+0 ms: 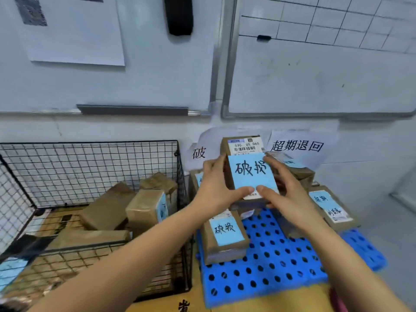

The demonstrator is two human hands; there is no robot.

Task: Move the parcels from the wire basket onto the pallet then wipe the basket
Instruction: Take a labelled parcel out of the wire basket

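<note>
Two arms reach out; left hand and right hand grip one parcel above the pallet. Next: set it down.

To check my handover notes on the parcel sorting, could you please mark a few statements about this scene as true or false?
1. The left grip and the right grip both clasp the held parcel, which bears a blue label. True.
2. The wire basket is empty. False: several brown parcels lie in it.
3. The pallet is blue with round holes. True.
4. The held parcel hangs over the wire basket. False: it is over the pallet, right of the basket.
5. Nothing lies on the pallet. False: a labelled parcel lies on it, with more behind.
</note>
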